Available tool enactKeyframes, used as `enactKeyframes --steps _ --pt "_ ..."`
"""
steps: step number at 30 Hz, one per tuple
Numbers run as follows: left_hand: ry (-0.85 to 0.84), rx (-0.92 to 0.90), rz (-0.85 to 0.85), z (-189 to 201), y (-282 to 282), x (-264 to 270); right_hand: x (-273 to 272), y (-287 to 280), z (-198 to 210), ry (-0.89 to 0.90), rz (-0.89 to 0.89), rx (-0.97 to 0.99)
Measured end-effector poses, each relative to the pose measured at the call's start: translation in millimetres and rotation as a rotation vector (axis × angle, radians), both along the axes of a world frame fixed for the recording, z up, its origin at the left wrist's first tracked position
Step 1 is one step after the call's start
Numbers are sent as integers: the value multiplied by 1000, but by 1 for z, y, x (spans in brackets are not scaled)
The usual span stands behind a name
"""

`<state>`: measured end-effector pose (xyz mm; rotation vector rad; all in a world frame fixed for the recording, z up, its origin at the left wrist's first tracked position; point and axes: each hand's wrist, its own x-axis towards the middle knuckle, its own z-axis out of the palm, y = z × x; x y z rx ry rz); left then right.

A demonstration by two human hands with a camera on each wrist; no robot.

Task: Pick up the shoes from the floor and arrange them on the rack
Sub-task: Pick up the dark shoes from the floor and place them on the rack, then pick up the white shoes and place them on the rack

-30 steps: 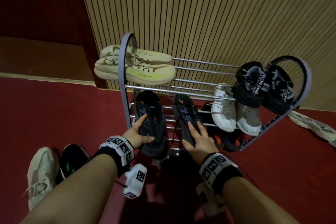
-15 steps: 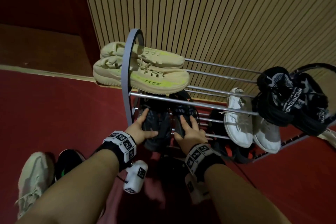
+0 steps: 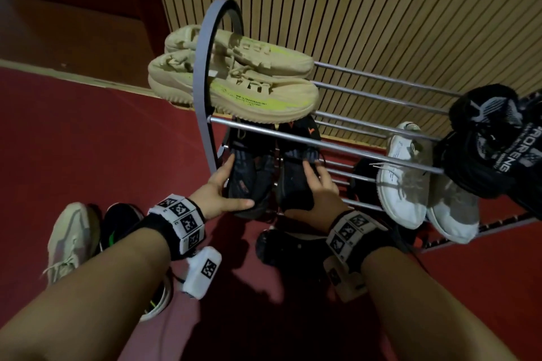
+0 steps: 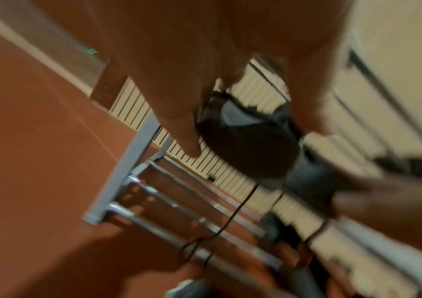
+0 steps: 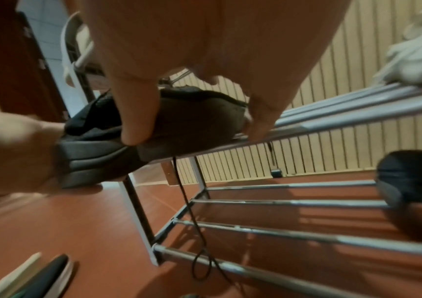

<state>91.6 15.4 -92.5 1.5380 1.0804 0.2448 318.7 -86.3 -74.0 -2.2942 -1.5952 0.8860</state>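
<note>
Left dark shoe (image 3: 249, 182): on the rack's middle tier, at its left end, heel toward the front edge; the left hand (image 3: 218, 193) clasps the heel, thumb across the back, fingers along the outer side.
Right dark shoe (image 3: 296, 176): just beside the first, on the same tier; the right hand (image 3: 318, 195) grips its heel, thumb and fingers curled on either side.
Rack (image 3: 202, 91): grey hooped end frames joined by chrome bars, standing against a slatted wall (image 3: 381, 9).
Head view only: a tan pair (image 3: 234, 88) on the top tier at the left end, heels overhanging the frame; a white pair (image 3: 422, 184) toward the right end of the middle tier; a black pair with white lettering (image 3: 495, 149) at the top right corner.
Right wrist view only: the shoe's sole resting on the tier's front bar; a loose lace (image 5: 189, 211) hanging below it; a dark shoe (image 5: 413, 181) on the bottom tier.
Left wrist view: blurred; fingers either side of a dark heel.
Floor: red; one pale shoe (image 3: 73, 237) and one black shoe with green trim (image 3: 120, 220) beside the left forearm.
Count: six shoes clearly seen on the upper two tiers besides the held two; two on the floor at left.
</note>
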Motion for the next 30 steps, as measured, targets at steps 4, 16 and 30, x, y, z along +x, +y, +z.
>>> enactKeyframes --steps 4,16,30 --pt "101 63 -79 -3 -4 -3 5 -7 -10 8 -43 105" --pt "130 166 199 -7 -24 -3 -4 -19 -33 52 -43 360" --pt "448 -136 46 -64 -87 55 74 -82 -130 -251 135 -259"
